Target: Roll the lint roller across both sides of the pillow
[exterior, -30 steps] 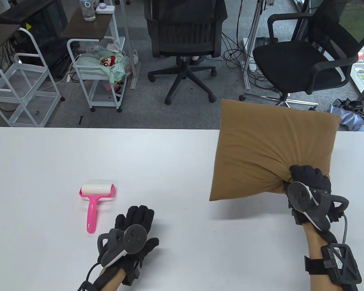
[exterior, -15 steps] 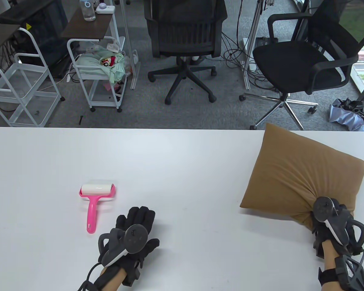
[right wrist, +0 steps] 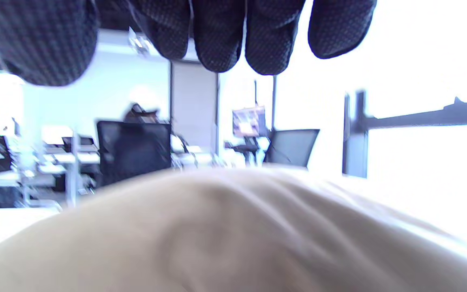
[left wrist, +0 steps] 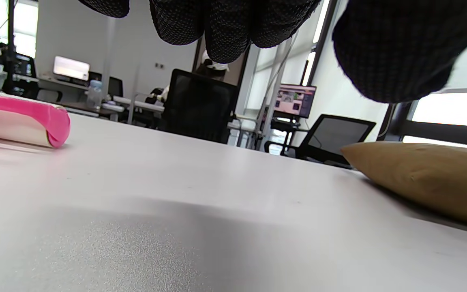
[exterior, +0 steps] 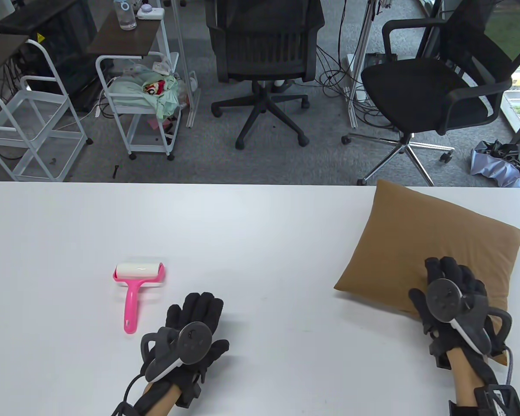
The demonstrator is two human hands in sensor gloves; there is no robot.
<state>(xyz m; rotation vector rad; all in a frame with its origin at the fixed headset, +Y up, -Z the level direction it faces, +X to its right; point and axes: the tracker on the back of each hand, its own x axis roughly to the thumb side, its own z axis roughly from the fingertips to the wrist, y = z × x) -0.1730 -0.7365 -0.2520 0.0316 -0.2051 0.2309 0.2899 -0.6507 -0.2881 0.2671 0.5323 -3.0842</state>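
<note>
A tan pillow [exterior: 429, 242] lies flat on the white table [exterior: 242, 225] at the right. My right hand [exterior: 448, 288] is spread open over the pillow's near corner, fingers extended; in the right wrist view the fingers [right wrist: 233, 36] hang above the pillow [right wrist: 233, 235] without gripping it. A pink lint roller [exterior: 136, 281] with a white roll lies on the table at the left, handle toward me. My left hand [exterior: 197, 318] rests flat and empty on the table, right of the roller's handle. The left wrist view shows the roller [left wrist: 18, 123] and the pillow [left wrist: 424, 178].
Beyond the table's far edge stand two black office chairs [exterior: 264, 65], white wire carts [exterior: 143, 99] and cables on the floor. The pillow's far corner sits near the table's far right edge.
My right hand lowered the pillow from the air onto the table at the right, then let go of its bunched corner and opened over it. The left hand and roller stayed put.
</note>
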